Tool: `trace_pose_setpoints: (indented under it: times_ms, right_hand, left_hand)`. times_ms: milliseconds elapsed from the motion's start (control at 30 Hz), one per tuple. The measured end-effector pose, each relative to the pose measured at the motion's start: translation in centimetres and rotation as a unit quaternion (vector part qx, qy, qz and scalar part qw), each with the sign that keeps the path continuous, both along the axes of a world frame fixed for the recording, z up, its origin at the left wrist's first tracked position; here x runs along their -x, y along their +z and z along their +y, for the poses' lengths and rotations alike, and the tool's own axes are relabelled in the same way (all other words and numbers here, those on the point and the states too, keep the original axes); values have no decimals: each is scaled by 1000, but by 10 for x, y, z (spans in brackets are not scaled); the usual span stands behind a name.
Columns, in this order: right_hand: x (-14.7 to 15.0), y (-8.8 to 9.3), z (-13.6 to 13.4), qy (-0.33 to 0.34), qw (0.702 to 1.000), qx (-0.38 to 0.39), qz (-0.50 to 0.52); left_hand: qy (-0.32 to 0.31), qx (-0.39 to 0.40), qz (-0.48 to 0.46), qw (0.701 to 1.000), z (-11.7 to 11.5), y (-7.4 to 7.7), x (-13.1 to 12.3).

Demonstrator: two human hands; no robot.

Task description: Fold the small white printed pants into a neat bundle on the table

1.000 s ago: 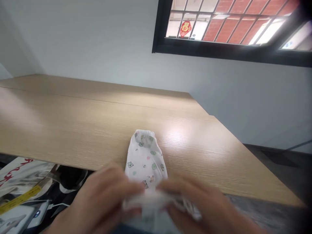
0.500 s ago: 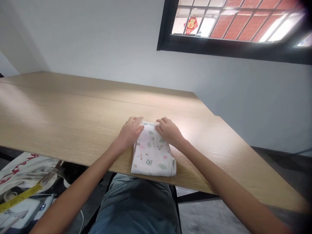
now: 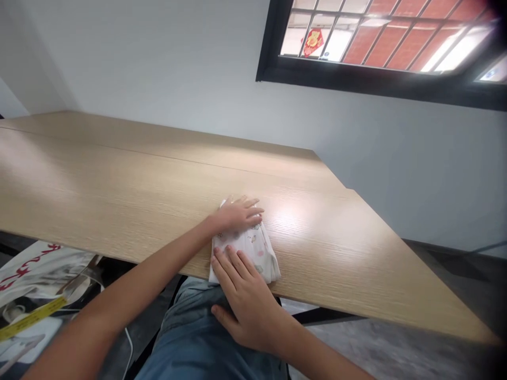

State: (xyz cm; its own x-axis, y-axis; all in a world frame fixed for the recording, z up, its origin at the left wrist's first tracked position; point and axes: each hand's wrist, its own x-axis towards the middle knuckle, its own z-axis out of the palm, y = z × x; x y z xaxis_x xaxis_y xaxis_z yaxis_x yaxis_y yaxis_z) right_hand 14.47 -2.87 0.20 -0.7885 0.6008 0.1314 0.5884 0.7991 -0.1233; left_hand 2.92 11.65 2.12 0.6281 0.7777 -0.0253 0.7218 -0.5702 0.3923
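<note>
**Folded printed cloth [image 3: 259,250] lay under both flat hands, close to the table's front edge**

The white cloth, marked with small pale prints, rested on the tabletop directly before the person. Its longer direction appeared to run outward from the body toward the wall, with the narrower end away and the wider end near; layered folds showed along its right side.

Both hands touched it, one beyond the other. The left hand [image 3: 240,214] lay across the far part, palm down, fingers spread and pointing right, gripping nothing that could be seen. The right hand [image 3: 247,293] reached from the near side, its straight fingers flat on the near left part, its palm and loose thumb short of the cloth, over the person's trousers [image 3: 198,338]. It too was unclenched. Neither hand was clearly nearer: the left covered the far end, the right the near one.

The near end sat at the front edge of the table [image 3: 130,198]. At the left corner it could not be told whether the cloth overhung; at the right a thin strip of wood showed. Wood surface stretched far to the left, and also right toward a slanting side edge, while beyond the far end it ran back to the wall [image 3: 158,68]. Below the table's front edge, at lower left, was a white bag [image 3: 43,272] with red lettering.
</note>
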Motion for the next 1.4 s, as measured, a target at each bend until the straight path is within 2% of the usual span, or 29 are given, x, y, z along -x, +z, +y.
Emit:
trace_pose_setpoints:
  times_ms: [133, 233, 300, 400, 500, 600, 667, 733, 800, 933, 1000, 1033, 1100, 1167, 1200, 1267, 1333, 1400]
  right_hand:
    - [-2, -6, -7, -6, 1000, 8, 13]
    - [-4, -3, -9, -2, 999, 24, 24]
    - [-7, 7, -4, 23, 998, 54, 29]
    - [-17, 29, 18, 70, 991, 96, 59]
    - [-33, 43, 52, 65, 991, 62, 102]
    - [-52, 41, 79, 23, 995, 18, 91]
    - [-64, 34, 83, 5, 997, 32, 71]
    - [-74, 26, 76, 17, 997, 50, 59]
    - [-82, 18, 60, 42, 997, 33, 57]
    - [-92, 8, 24, 88, 994, -36, 56]
    - [-93, 8, 12, 106, 990, -44, 87]
    - [-93, 9, 9, 109, 987, -37, 114]
    - [-89, 11, 7, 82, 982, 11, 169]
    - [-83, 12, 10, -4, 974, 79, 214]
    - [-78, 12, 13, -62, 965, 109, 232]
    - [-67, 13, 23, -170, 938, 151, 263]
    - [-58, 14, 36, -253, 907, 181, 284]
    - [-52, 16, 50, -308, 881, 216, 286]
  left_hand:
    - [-1, 18, 10, 1000, 23, 3, 2]
    - [9, -15, 15, 1000, 22, 2, 0]
    - [23, -57, 14, 998, 15, 2, 0]
    - [42, -125, 5, 991, -6, 5, 8]
    - [12, -147, 4, 989, -37, 8, 27]
    - [-19, -137, 16, 990, -69, 3, 51]
    - [-27, -132, 28, 991, -88, -6, 67]
    - [-37, -146, 39, 988, -106, -16, 78]
    - [-60, -191, 48, 979, -123, -24, 85]
    - [-110, -290, -4, 951, -150, -27, 86]
    - [-124, -262, -71, 954, -156, -24, 83]
    - [-122, -219, -113, 962, -156, -23, 81]
    - [-45, -82, -216, 972, -153, -21, 74]
    - [99, 32, -298, 949, -145, -21, 66]
    - [172, 61, -320, 930, -139, -21, 61]
    - [261, 67, -328, 905, -126, -20, 50]
    - [300, 57, -316, 898, -113, -19, 41]
    - [333, 51, -296, 894, -103, -18, 34]
